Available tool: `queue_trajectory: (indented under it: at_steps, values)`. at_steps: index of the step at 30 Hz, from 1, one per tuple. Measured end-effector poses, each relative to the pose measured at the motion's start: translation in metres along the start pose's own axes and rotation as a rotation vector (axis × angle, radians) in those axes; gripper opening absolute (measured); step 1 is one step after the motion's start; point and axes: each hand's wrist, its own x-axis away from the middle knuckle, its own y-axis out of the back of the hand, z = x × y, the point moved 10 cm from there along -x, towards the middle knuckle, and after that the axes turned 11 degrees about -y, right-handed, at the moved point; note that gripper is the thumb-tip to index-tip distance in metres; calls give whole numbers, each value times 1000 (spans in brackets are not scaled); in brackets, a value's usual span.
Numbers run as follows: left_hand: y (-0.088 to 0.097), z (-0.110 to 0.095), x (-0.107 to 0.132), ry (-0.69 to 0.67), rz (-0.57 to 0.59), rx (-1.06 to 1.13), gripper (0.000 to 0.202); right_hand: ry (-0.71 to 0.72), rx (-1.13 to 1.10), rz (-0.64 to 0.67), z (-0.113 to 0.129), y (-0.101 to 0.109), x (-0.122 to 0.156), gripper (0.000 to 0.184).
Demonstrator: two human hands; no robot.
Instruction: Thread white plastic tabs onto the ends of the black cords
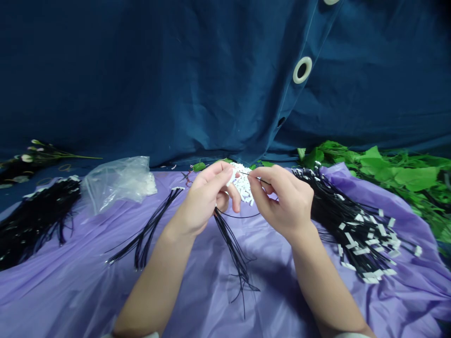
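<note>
My left hand (pixel 207 197) is closed, pinching a small white tube piece at its fingertips while a bundle of black cords (pixel 234 249) hangs down from its palm. My right hand (pixel 282 199) is closed in a pinch on the end of a single thin black cord (pixel 243 216), whose tip points at the white piece; the cord loops below both hands. Just behind the fingers lies a pile of small white tube pieces (pixel 244 184) on the purple sheet (pixel 211 291).
A heap of black cords with white pieces fitted (pixel 355 225) lies to the right. More black cords (pixel 151 227) and a darker heap (pixel 33 218) lie left, beside a clear plastic bag (pixel 118 180). Green artificial leaves (pixel 394 173) sit far right; a blue curtain (pixel 176 80) hangs behind.
</note>
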Motion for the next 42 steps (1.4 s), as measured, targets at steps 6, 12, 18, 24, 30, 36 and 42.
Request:
queue_trajectory:
  at_steps: [6, 12, 18, 24, 30, 36, 42]
  values:
    - [-2, 0, 0, 7, 20, 6, 24, 26, 54, 5, 1, -1, 0, 9]
    - [-3, 2, 0, 17, 37, 7, 22, 91, 148, 7, 7, -5, 4, 8]
    - [-3, 2, 0, 16, 46, 3, 24, -31, 3, 66, -3, -11, 3, 4]
    - [-4, 4, 1, 29, 41, 36, 22, -113, -82, 82, -9, -14, 4, 6]
    - [0, 11, -4, 49, 16, 68, 21, -172, -145, 108, -18, -23, 6, 7]
    - [2, 22, -9, 78, 24, 90, 21, -218, -163, 208, -30, -37, 7, 9]
    - [11, 28, -15, 71, -72, 108, 23, -193, 113, 33, -17, -20, 4, 12]
